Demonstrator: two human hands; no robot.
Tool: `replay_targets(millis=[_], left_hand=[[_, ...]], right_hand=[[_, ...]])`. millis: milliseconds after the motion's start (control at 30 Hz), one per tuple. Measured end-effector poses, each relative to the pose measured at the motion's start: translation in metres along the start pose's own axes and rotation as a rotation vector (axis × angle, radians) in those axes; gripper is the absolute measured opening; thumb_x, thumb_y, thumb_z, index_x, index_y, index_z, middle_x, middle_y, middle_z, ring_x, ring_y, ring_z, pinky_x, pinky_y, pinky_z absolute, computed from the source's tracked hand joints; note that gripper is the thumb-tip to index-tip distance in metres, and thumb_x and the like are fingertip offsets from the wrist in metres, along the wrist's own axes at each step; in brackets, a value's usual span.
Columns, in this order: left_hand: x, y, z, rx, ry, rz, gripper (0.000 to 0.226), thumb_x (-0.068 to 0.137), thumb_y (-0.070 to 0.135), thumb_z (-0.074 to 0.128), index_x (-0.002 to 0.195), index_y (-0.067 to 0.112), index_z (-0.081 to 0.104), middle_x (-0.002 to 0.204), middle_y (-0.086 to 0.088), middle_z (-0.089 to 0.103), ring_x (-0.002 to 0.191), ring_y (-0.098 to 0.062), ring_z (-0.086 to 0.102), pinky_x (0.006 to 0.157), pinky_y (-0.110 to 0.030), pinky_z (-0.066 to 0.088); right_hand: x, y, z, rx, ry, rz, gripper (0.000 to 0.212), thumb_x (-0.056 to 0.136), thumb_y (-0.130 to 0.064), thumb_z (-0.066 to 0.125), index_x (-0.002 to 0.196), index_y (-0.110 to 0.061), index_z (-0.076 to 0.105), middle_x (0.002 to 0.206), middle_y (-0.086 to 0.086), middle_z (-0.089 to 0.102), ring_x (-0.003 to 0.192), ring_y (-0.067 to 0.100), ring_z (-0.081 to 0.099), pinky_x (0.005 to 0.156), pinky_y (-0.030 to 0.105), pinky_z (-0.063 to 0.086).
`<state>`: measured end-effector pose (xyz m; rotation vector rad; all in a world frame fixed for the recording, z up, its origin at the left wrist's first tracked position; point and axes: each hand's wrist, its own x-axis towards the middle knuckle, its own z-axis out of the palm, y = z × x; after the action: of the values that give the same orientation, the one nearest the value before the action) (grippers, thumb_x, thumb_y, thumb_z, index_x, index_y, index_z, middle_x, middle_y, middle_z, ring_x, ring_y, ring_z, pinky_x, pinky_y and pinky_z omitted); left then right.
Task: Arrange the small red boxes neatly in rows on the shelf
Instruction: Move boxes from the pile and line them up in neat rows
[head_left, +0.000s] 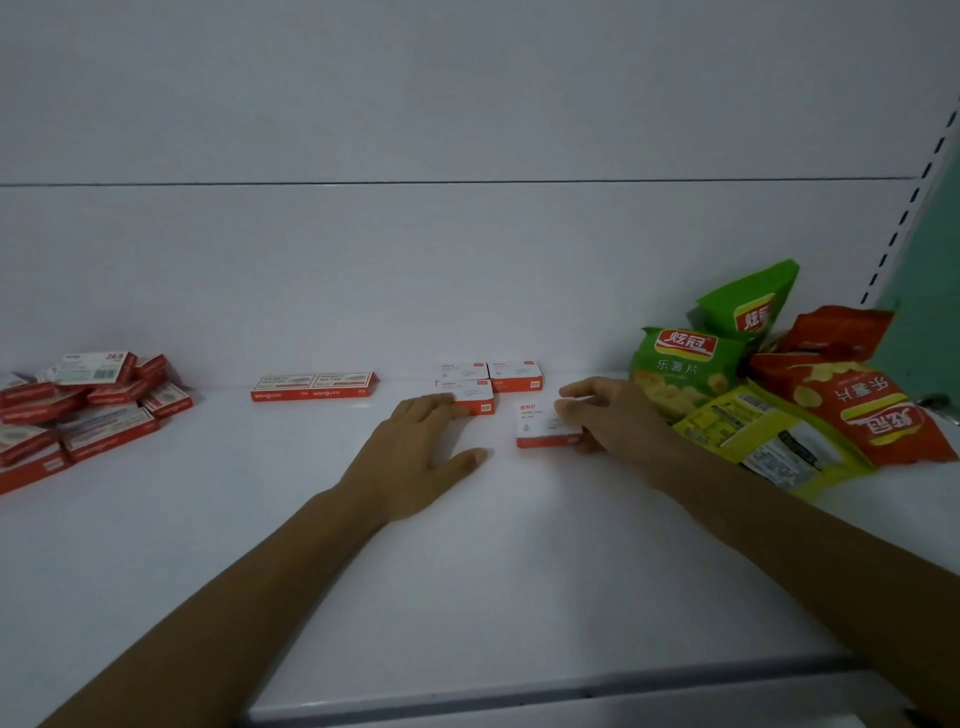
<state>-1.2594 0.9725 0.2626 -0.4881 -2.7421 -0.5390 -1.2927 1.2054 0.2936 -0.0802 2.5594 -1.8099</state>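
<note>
Right hand (602, 415) is pinching a stray red box (543, 428) to line it up while left hand (415, 457), fingers straight, is bracing the neighbour box (467, 397).

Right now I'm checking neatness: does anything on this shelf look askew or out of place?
The loose box the right hand grips sits apart from the three squared boxes. The red boxes at left lie in a jumbled heap, and snack bags sprawl at right.

White shelf (519, 597) fills the lower frame, with a grey front lip (519, 699) along the bottom. White back panel (467, 270) behind it, horizontal seam (467, 182) across upper frame. Slotted upright (906, 208) and teal wall (937, 270) at right edge. Light dim, even.
</note>
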Motion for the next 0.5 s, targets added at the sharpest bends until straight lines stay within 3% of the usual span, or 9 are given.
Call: replay_targets(millis=[100, 167, 233, 333, 500], left_hand=[[0.000, 0.000, 0.001, -0.005, -0.021, -0.010, 0.076, 0.077, 0.074, 0.034, 0.138, 0.029, 0.040, 0.148, 0.007, 0.033, 0.136, -0.012, 0.026, 0.111, -0.034, 0.029], [0.000, 0.001, 0.000, -0.014, -0.030, -0.009, 0.078, 0.076, 0.075, 0.032, 0.138, 0.029, 0.039, 0.149, 0.008, 0.033, 0.136, -0.011, 0.026, 0.111, -0.034, 0.029], [0.001, 0.001, 0.000, -0.019, -0.037, -0.015, 0.075, 0.077, 0.072, 0.035, 0.138, 0.028, 0.040, 0.149, 0.007, 0.033, 0.136, -0.012, 0.026, 0.111, -0.033, 0.028], [0.000, 0.002, 0.001, -0.010, -0.039, -0.016, 0.064, 0.085, 0.064, 0.045, 0.137, 0.028, 0.040, 0.149, 0.006, 0.032, 0.137, -0.011, 0.024, 0.109, -0.030, 0.026], [0.000, 0.001, 0.002, -0.020, -0.050, -0.020, 0.060, 0.086, 0.061, 0.046, 0.136, 0.028, 0.041, 0.150, 0.007, 0.030, 0.137, -0.010, 0.023, 0.108, -0.027, 0.025]], right_hand=[[-0.002, 0.002, -0.003, -0.409, 0.101, -0.249, 0.036, 0.087, -0.026, 0.061, 0.121, -0.016, 0.054, 0.113, 0.003, 0.055, 0.101, 0.017, 0.055, 0.084, 0.028, 0.046], [-0.016, 0.001, -0.004, -0.580, 0.135, -0.464, 0.031, 0.088, -0.030, 0.059, 0.117, -0.018, 0.057, 0.115, 0.001, 0.057, 0.105, 0.016, 0.053, 0.088, 0.030, 0.043], [-0.029, 0.002, -0.004, -0.728, 0.063, -0.571, 0.032, 0.089, -0.041, 0.052, 0.113, -0.021, 0.060, 0.111, -0.002, 0.061, 0.102, 0.016, 0.056, 0.087, 0.032, 0.043], [-0.034, 0.009, 0.000, -1.063, -0.023, -0.611, 0.043, 0.090, -0.053, 0.039, 0.123, -0.029, 0.053, 0.127, -0.007, 0.052, 0.116, 0.014, 0.047, 0.094, 0.030, 0.032], [-0.018, 0.001, 0.009, -1.056, -0.079, -0.526, 0.049, 0.091, -0.055, 0.039, 0.131, -0.028, 0.045, 0.135, -0.005, 0.043, 0.123, 0.015, 0.038, 0.097, 0.035, 0.032]])
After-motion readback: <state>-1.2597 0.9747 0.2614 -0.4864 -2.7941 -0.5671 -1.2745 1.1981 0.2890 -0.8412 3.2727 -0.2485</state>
